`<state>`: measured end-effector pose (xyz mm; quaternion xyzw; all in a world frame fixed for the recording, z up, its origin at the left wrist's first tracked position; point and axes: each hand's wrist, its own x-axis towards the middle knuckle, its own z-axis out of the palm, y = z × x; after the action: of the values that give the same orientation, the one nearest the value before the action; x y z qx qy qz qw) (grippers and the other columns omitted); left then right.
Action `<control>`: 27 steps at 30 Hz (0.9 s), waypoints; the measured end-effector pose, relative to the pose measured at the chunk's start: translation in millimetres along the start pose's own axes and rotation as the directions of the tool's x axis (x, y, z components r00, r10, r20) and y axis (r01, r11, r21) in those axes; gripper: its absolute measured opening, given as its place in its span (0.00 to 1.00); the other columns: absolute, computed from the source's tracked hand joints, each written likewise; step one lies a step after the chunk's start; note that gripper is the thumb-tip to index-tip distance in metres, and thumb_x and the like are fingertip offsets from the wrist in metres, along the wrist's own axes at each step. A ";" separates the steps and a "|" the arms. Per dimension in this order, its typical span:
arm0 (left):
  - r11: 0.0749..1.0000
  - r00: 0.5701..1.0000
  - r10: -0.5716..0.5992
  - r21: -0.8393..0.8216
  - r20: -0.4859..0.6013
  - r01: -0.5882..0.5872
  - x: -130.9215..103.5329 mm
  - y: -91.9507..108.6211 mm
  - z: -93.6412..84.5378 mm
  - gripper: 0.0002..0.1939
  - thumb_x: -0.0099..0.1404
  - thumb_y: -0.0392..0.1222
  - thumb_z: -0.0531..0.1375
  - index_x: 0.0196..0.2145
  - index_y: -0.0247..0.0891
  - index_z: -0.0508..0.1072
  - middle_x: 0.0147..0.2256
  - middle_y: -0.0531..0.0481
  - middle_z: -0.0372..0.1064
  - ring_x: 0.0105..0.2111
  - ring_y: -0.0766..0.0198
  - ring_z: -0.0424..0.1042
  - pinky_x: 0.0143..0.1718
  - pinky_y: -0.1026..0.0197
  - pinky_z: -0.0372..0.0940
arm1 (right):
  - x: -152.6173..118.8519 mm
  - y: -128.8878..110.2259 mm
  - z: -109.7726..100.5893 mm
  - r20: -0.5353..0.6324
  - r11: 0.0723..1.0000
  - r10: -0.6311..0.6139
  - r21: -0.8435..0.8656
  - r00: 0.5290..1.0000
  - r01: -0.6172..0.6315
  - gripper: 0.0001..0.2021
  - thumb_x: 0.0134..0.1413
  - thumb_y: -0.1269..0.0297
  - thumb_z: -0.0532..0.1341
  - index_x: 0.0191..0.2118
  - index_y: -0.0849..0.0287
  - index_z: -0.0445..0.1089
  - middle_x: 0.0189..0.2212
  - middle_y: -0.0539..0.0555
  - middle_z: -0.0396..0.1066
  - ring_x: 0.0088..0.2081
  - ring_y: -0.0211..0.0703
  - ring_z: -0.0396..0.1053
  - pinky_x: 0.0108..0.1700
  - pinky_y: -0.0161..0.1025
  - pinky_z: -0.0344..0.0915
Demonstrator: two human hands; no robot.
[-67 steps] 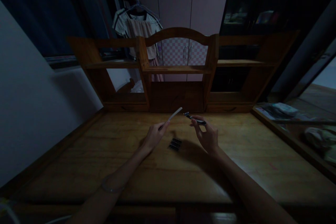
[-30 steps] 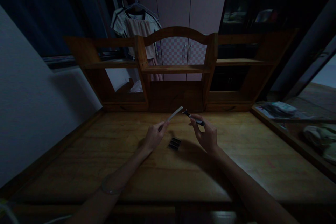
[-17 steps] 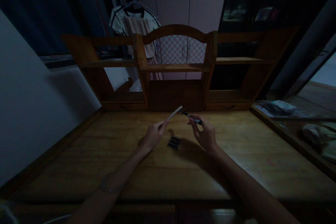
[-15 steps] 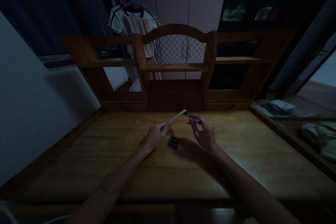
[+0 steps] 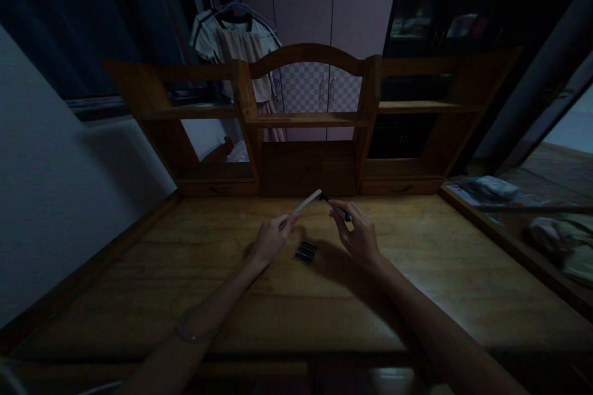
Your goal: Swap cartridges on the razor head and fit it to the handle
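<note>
My left hand (image 5: 274,238) is closed around the lower end of a slim white strip (image 5: 306,202) that slants up to the right. In my right hand (image 5: 359,233) a short black-and-pale pen-like tool (image 5: 341,212) is pinched between thumb and fingers. Its dark tip meets or nearly meets the strip's upper end; whether they touch I cannot tell. On the wooden desk (image 5: 208,296), below and between the hands, lies a small dark piece with several parallel bands (image 5: 306,252). The dim light hides its exact kind.
A wooden shelf unit (image 5: 308,120) stands along the desk's far edge. To the left is a wall (image 5: 106,179). Clothes (image 5: 245,49) hang behind the shelf, and papers with a plastic packet (image 5: 491,188) lie beyond the right edge.
Both hands have shifted slightly left with the strip and the tool. The tool's tip has moved left and up with the strip's end. The dark piece stays on the desk.
</note>
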<state>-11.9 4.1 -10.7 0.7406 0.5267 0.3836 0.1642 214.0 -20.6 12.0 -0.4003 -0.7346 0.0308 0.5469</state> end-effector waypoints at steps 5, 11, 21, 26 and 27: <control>0.989 0.991 -0.130 0.067 -0.008 0.130 2.8 -14.0 -1.5 0.28 0.65 0.60 0.47 0.31 0.33 0.75 0.23 0.50 0.67 0.25 0.65 0.64 0.27 0.64 0.51 | 0.4 -0.9 -1.6 -0.010 1.000 -0.027 -0.004 1.000 0.027 0.13 0.63 0.67 0.54 0.51 0.55 0.67 0.39 0.57 0.70 0.39 0.45 0.69 0.43 0.41 0.66; 0.998 0.999 -0.035 -0.053 -0.032 0.033 0.7 1.6 -3.2 0.29 0.66 0.59 0.46 0.31 0.32 0.74 0.22 0.53 0.63 0.23 0.67 0.59 0.25 0.65 0.49 | -0.5 0.9 -0.3 0.000 1.000 -0.020 0.012 1.000 0.020 0.13 0.63 0.67 0.54 0.51 0.56 0.67 0.40 0.57 0.71 0.40 0.44 0.69 0.43 0.41 0.66; 0.993 0.991 -0.115 -0.013 -0.075 0.114 4.0 -10.4 -3.1 0.28 0.66 0.59 0.46 0.25 0.33 0.70 0.20 0.53 0.60 0.22 0.67 0.58 0.25 0.64 0.49 | -1.9 -0.9 -2.3 -0.030 0.999 -0.035 0.006 0.999 0.036 0.12 0.62 0.67 0.56 0.50 0.57 0.67 0.39 0.57 0.73 0.40 0.45 0.71 0.44 0.42 0.67; 0.991 0.999 -0.035 -0.132 -0.026 0.031 0.8 0.9 -0.4 0.26 0.67 0.58 0.46 0.26 0.33 0.70 0.21 0.54 0.59 0.23 0.68 0.57 0.25 0.65 0.49 | -1.7 -1.7 -1.8 -0.026 1.000 -0.025 0.000 0.999 0.025 0.12 0.62 0.66 0.56 0.50 0.57 0.67 0.38 0.56 0.73 0.38 0.44 0.72 0.42 0.41 0.67; 0.989 1.000 -0.018 -0.145 0.012 0.020 0.0 2.6 1.7 0.26 0.67 0.57 0.47 0.27 0.33 0.70 0.22 0.53 0.61 0.24 0.68 0.58 0.25 0.66 0.50 | -1.7 -1.1 -1.6 -0.027 1.000 -0.023 -0.006 0.999 0.023 0.12 0.62 0.66 0.56 0.50 0.56 0.67 0.38 0.56 0.73 0.38 0.44 0.72 0.42 0.41 0.67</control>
<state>-8.9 3.3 -10.2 0.7237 0.5036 0.4153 0.2241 214.9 -23.1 11.8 -0.3938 -0.7318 0.0169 0.5559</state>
